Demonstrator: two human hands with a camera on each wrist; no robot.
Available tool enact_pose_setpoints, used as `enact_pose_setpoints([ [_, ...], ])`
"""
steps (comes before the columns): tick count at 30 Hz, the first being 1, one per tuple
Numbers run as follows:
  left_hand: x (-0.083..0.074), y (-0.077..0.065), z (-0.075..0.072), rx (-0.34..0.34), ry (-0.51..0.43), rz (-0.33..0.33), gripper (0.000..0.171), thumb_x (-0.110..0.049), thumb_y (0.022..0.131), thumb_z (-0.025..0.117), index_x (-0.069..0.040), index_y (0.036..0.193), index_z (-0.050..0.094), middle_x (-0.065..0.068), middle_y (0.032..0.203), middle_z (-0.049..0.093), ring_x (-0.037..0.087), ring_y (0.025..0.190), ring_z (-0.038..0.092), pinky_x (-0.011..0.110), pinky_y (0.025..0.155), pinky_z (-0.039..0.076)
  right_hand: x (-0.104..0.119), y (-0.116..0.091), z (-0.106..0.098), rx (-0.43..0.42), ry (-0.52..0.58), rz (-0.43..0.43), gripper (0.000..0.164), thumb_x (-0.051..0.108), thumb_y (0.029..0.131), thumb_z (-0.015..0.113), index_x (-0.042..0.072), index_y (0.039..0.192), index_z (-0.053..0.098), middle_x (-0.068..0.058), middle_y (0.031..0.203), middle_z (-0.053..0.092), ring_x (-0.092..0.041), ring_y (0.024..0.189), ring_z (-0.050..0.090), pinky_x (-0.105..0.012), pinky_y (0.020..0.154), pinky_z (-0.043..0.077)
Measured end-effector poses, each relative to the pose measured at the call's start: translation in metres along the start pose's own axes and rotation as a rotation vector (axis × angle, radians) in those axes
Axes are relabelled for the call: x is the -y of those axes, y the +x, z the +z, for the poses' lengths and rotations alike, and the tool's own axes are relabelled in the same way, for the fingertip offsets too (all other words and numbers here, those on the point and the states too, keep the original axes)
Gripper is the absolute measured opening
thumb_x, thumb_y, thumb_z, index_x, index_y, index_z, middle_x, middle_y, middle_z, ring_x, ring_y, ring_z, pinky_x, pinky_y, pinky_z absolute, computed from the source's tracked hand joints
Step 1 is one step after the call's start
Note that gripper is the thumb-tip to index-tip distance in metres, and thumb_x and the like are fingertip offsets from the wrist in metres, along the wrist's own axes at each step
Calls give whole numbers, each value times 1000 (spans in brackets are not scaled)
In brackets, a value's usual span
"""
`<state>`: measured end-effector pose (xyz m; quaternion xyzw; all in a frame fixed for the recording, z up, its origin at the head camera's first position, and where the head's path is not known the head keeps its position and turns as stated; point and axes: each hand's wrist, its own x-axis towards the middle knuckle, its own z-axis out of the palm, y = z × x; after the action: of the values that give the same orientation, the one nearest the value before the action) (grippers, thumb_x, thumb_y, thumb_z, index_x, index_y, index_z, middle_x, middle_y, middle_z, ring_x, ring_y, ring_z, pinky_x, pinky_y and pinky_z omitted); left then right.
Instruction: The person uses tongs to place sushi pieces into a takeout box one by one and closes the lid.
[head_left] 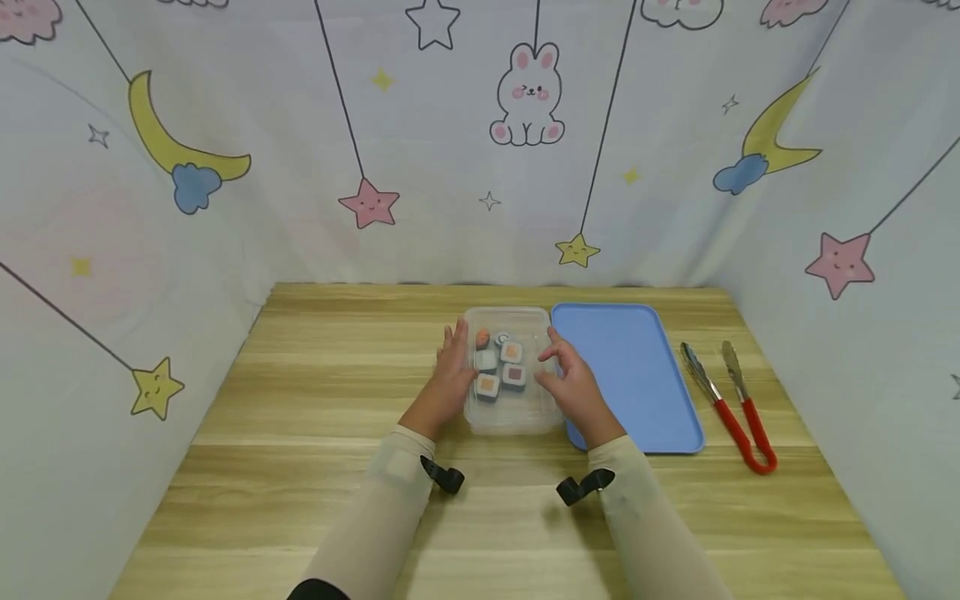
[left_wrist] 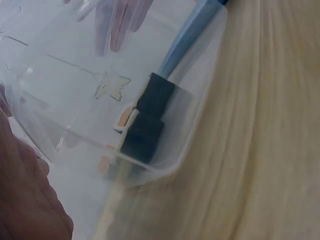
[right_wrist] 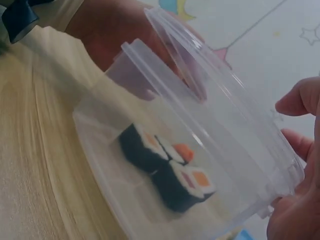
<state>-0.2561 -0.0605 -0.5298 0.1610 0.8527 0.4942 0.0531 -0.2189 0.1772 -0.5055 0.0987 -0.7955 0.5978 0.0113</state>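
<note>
A clear plastic food box (head_left: 517, 417) stands on the table with several toy sushi rolls (head_left: 512, 375) inside, grouped toward its left half. Its clear lid (right_wrist: 240, 115) sits askew in the right wrist view, tilted up at the left-hand end. My left hand (head_left: 452, 367) holds the box's left side, fingers along the outside and thumb over the rim. At the right side, my right hand (head_left: 577, 387) has bent, spread fingers over the edge. In the right wrist view, its upper fingertips stand apart from the lid; contact lower down is unclear.
A blue tray (head_left: 637, 375) lies just right of the box. Beyond it rest metal tongs with red handles (head_left: 757, 433), spread apart. A patterned curtain (head_left: 450, 250) hangs along the table's back and sides.
</note>
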Motion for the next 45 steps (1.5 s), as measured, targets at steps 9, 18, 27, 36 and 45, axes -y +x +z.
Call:
enact_pose_setpoints([
  [9, 13, 6, 3, -8, 69, 66, 84, -12, 99, 44, -11, 167, -6, 5, 174, -6, 36, 159, -9, 59, 128, -3, -5, 3, -1, 9, -113, 49, 18, 5, 99, 62, 0, 113, 52, -3, 173, 16, -31, 159, 10, -62, 122, 25],
  [18, 12, 5, 2, -7, 66, 48, 82, -14, 101, 46, -15, 168, -2, 0, 174, -2, 33, 160, -7, 58, 128, 0, -6, 7, 0, 41, -263, 17, 17, 13, 98, 65, 9, 108, 52, -8, 174, 9, -31, 159, 8, -60, 124, 24],
  [27, 1, 4, -6, -33, 170, 6, 75, -20, 105, 47, -16, 168, 8, 3, 174, 8, 39, 159, 2, 59, 128, 8, 1, 13, 0, 69, -444, 4, 22, 18, 99, 69, 10, 107, 50, -12, 174, 6, -34, 159, 11, -61, 119, 33],
  [36, -3, 6, -10, -14, 151, -64, 69, -27, 107, 42, -20, 169, 9, 0, 174, 9, 29, 160, 7, 54, 128, 16, 1, 25, 4, 76, -540, 7, 33, 31, 97, 74, 10, 101, 49, -18, 172, 9, -41, 146, 28, -57, 108, 40],
  [45, -6, 9, -13, -6, 247, -97, 64, -29, 111, 36, -17, 168, 10, 5, 174, 10, 39, 158, 12, 58, 127, 17, -3, 32, 5, 95, -570, 62, 40, 41, 96, 73, 11, 109, 51, -14, 173, 9, -36, 138, 32, -54, 100, 44],
])
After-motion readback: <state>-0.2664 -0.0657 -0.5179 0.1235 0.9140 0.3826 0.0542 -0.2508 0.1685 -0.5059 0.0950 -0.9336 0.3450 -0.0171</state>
